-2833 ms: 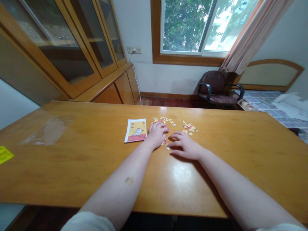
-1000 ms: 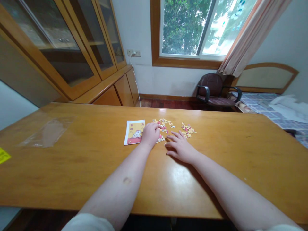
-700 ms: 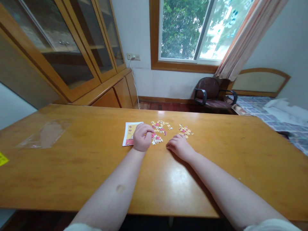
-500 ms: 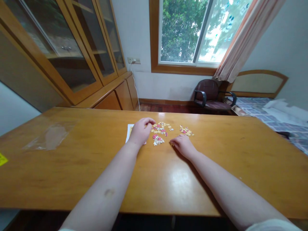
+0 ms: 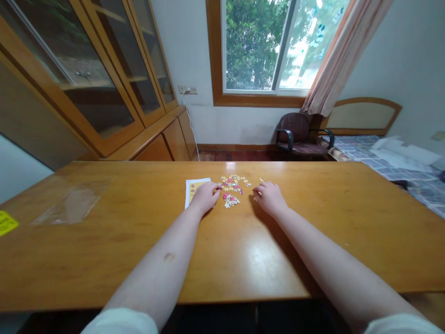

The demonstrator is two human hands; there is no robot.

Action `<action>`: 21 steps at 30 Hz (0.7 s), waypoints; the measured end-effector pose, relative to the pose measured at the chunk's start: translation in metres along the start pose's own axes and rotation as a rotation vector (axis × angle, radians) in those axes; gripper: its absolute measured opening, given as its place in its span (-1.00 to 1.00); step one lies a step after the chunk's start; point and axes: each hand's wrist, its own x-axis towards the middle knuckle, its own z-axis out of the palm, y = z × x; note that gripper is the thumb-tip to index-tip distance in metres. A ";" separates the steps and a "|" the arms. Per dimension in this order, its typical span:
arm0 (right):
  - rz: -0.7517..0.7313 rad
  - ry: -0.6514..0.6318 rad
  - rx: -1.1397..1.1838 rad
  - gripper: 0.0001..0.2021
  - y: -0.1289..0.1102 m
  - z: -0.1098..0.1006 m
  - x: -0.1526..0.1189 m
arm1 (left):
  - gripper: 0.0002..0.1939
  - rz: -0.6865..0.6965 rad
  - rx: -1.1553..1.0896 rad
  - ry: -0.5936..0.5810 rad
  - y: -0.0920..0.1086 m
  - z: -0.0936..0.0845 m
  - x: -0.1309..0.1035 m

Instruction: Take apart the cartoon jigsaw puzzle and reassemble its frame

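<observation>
My left hand (image 5: 206, 195) lies over the right part of a printed sheet (image 5: 188, 189) with a yellow picture. Its fingers are loosely bent and apart, and their tips reach the left edge of a spread of jigsaw pieces (image 5: 233, 181). A smaller cluster of pink and pale pieces (image 5: 230, 200) lies just nearer to me. My right hand (image 5: 270, 197) is to the right of these, its fingertips pinched at a small jigsaw piece (image 5: 255, 199). Beyond its knuckles a few yellow pieces (image 5: 262, 180) show; the hand hides the others there.
A clear plastic bag (image 5: 74, 202) lies on the left of the wooden table (image 5: 146, 260), with a yellow label (image 5: 7, 222) at the far left edge. Behind the table stand a glass-door cabinet (image 5: 139, 116), an office chair (image 5: 295, 132) and a bed (image 5: 392, 157).
My right hand has moved away from me and to the right, over the right-hand pile, the small piece moving with it. My left hand has drawn slightly nearer, uncovering more of the sheet.
</observation>
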 end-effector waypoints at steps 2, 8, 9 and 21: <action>-0.081 -0.004 0.095 -0.77 -0.011 0.001 0.001 | -0.74 0.042 0.012 -0.025 0.001 0.005 0.001; -0.184 -0.130 0.137 -0.77 -0.037 0.019 0.001 | -0.73 0.090 0.044 -0.079 0.007 0.014 -0.002; -0.164 -0.125 0.138 -0.79 -0.037 0.022 0.001 | -0.73 0.097 0.042 -0.082 0.008 0.014 -0.002; 0.215 -0.103 0.161 -0.75 0.001 0.017 0.011 | -0.71 0.145 0.034 -0.116 0.018 0.011 -0.004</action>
